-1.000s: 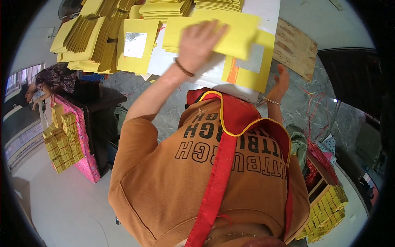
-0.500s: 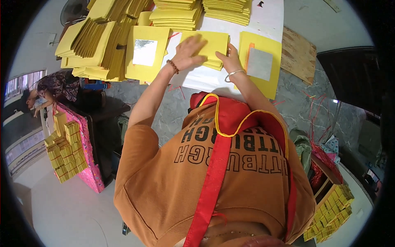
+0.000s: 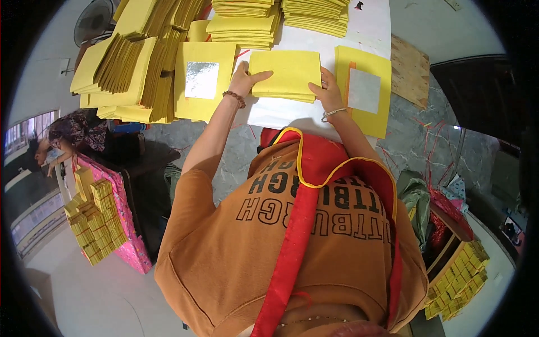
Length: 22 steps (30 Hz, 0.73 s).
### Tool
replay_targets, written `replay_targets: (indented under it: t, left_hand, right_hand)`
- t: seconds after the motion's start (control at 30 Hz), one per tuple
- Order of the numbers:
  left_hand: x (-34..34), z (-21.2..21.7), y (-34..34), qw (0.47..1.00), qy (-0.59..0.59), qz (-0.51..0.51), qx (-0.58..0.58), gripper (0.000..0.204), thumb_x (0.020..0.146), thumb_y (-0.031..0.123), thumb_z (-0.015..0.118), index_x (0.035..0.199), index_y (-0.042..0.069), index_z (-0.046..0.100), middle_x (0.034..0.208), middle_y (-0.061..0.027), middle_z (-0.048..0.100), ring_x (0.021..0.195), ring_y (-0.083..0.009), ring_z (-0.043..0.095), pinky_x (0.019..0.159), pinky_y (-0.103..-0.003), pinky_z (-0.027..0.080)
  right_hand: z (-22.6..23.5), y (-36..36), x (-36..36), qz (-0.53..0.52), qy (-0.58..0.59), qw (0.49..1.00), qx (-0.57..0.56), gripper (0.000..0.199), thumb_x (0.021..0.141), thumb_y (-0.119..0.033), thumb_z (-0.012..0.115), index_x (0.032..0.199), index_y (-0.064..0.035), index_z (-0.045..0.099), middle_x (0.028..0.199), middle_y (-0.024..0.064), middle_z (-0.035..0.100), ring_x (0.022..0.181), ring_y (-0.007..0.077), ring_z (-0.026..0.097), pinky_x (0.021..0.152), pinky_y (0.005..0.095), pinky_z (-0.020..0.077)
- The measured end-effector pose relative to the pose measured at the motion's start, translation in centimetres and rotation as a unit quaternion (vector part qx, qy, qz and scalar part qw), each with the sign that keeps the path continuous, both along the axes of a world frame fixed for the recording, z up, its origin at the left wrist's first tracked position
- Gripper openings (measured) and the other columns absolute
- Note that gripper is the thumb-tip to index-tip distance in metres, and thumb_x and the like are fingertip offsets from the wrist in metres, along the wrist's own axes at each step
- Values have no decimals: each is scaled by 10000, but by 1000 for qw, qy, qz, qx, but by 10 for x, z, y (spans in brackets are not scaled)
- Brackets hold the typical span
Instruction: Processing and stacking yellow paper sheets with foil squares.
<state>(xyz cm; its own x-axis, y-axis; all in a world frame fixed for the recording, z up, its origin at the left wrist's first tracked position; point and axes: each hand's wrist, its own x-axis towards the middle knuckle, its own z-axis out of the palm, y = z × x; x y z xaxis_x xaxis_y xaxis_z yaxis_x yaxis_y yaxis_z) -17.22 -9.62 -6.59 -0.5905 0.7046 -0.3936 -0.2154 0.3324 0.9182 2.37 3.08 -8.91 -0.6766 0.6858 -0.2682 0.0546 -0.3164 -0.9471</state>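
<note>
A folded stack of yellow paper sheets (image 3: pixel 287 74) lies on the white tabletop (image 3: pixel 281 115) in front of me. My left hand (image 3: pixel 245 80) grips its left edge, thumb on top. Its right edge is gripped by my right hand (image 3: pixel 328 93). Left of the stack lies a yellow sheet with a silver foil square (image 3: pixel 203 80). To the right lies another yellow sheet with a silver square (image 3: pixel 365 90). A beaded bracelet is on my left wrist and a metal bangle on my right.
Tall piles of yellow paper (image 3: pixel 247 22) fill the table's back and left side (image 3: pixel 126 67). A wooden board (image 3: pixel 410 68) lies at right. A pink box of folded yellow paper (image 3: pixel 98 219) stands on the floor at left, beside another person (image 3: pixel 62 137). More yellow bundles (image 3: pixel 457 281) sit lower right.
A second ago my left hand held one large yellow sheet high over the table. Both hands have since come together on the folded stack, squaring it between the two foil sheets.
</note>
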Motion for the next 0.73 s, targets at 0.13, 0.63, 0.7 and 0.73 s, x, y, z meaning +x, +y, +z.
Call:
replay_targets:
  t: [0.13,0.63,0.7,0.73]
  left_hand:
    - [3,-7,-8,998,-51,-35,26,578,671,79,750,1079,-79,372,1005,-171,559,869,-206,602,747,-293,512]
    - [6,-13,-19,963,108,-184,163,942,602,-7,762,1340,63,181,1345,-192,339,1253,-255,339,1028,-358,314]
    - [11,-15,-26,952,202,-209,95,1075,561,66,804,1381,65,108,1379,-208,292,1284,-294,295,1063,-381,251]
    - [10,-18,-24,951,200,-214,97,1134,553,117,818,1397,67,62,1402,-212,252,1291,-314,279,1066,-393,237]
  right_hand:
    - [-1,2,2,2,-8,1000,4,606,749,-52,634,1289,-55,358,1163,97,531,1006,160,536,792,278,458]
    - [-8,12,11,112,45,975,189,1070,590,-118,791,1385,-51,77,1334,159,292,1236,241,310,1007,352,321]
    - [-10,4,14,110,58,971,202,1081,578,-111,782,1398,-77,79,1372,94,252,1243,208,296,1032,336,274]
    - [-11,3,14,114,58,971,200,1081,578,-111,782,1398,-77,79,1372,94,252,1243,208,296,1032,336,274]
